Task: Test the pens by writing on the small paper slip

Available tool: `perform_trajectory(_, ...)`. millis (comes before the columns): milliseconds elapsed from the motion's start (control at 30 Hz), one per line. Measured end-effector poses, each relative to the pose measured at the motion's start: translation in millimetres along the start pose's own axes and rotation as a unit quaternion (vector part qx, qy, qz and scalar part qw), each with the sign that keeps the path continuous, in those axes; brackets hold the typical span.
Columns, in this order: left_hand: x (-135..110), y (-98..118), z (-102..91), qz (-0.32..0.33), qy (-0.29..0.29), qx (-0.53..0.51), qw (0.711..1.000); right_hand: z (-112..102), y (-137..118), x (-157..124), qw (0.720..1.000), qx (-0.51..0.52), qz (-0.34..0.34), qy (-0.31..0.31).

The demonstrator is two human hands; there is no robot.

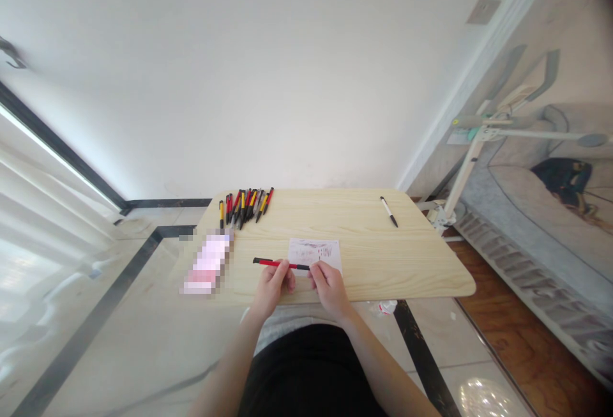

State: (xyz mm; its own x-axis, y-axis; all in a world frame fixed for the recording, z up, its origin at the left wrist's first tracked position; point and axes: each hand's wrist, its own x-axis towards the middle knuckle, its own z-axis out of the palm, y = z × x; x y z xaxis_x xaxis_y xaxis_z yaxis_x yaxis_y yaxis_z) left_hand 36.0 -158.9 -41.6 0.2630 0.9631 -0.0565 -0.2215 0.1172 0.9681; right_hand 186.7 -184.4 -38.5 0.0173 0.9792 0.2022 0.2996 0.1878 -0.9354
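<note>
A red pen (268, 262) with black ends lies level between my two hands, over the near part of the table. My left hand (274, 284) is closed around the middle of its red barrel. Thumb and fingers of my right hand (329, 283) pinch the black end on the right. Just beyond and partly under the pen is a white sheet of paper (313, 250) covered with dark reddish scribbles. My fingers hide part of the pen and the sheet's lower edge.
A pile of red, yellow and black pens (244, 206) lies at the back left of the wooden table (383, 264). One white and black pen (389, 211) rests at the back right. A blurred pinkish rectangle (208, 264) sits on the left. Behind rises a wall (306, 85).
</note>
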Motion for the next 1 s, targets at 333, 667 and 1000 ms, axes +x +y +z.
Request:
perform_trajectory(333,0.6,-3.8,-1.3,0.005,0.013,0.009,1.0,0.8,3.4,-0.3,1.0,0.01,-0.001,-0.004)
perform_trajectory(667,-2.2,2.9,3.2,0.007,0.039,0.038,0.998,-0.1,-0.3,-0.4,1.0,0.009,-0.001,-0.003)
perform_trajectory(1000,-2.3,1.5,3.2,0.008,0.051,0.074,0.996,0.3,2.7,0.3,1.0,-0.003,-0.013,-0.001)
